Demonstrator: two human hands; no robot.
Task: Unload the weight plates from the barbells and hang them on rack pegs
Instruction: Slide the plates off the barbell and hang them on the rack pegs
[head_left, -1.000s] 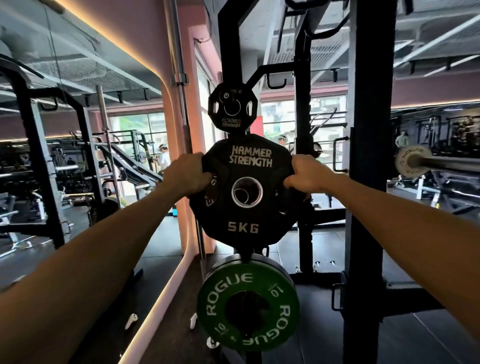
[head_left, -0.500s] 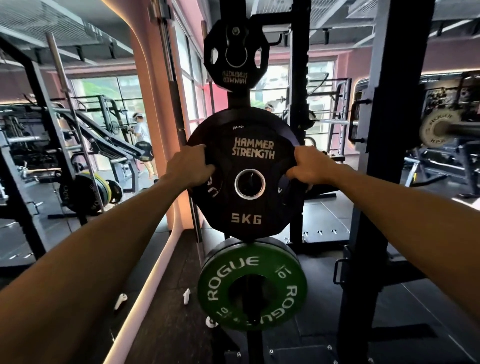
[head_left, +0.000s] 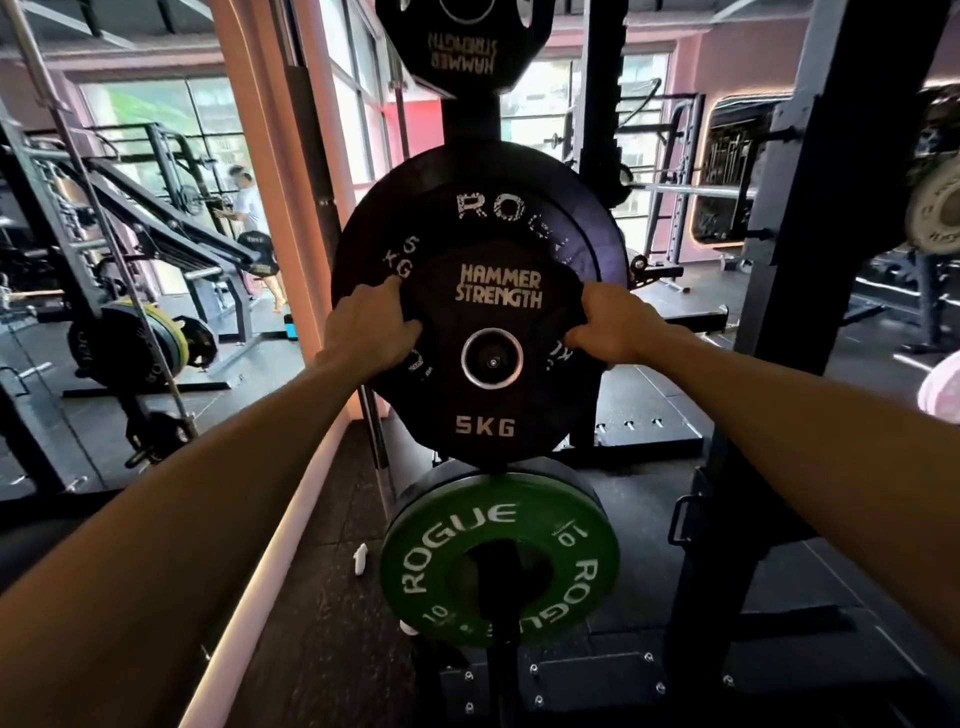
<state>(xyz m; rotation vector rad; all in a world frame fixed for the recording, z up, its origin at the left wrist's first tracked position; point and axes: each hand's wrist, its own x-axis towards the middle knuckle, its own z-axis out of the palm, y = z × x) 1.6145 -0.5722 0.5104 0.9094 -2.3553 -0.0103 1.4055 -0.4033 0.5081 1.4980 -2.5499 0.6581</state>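
A black Hammer Strength 5 kg plate (head_left: 493, 410) sits centred over a rack peg, whose end (head_left: 491, 360) shows inside the plate's steel ring. My left hand (head_left: 371, 332) grips its left edge and my right hand (head_left: 610, 327) grips its right edge. Right behind it hangs a larger black Rogue 5 kg bumper plate (head_left: 467, 208). Below them a green Rogue 10 plate (head_left: 410, 551) hangs on a lower peg. Above, a small black Hammer Strength plate (head_left: 462, 57) hangs on the same upright.
A black rack upright (head_left: 779, 312) stands close on my right. A loaded barbell end (head_left: 935, 213) sticks in from the far right. A mirror wall (head_left: 130, 234) at left shows machines and a person; a bar (head_left: 332, 218) leans at the pink pillar.
The 5 kg plate has gone onto the peg in front of the Rogue bumper plate, whose face now shows around it. My view has dropped and come closer; both hands keep their grip.
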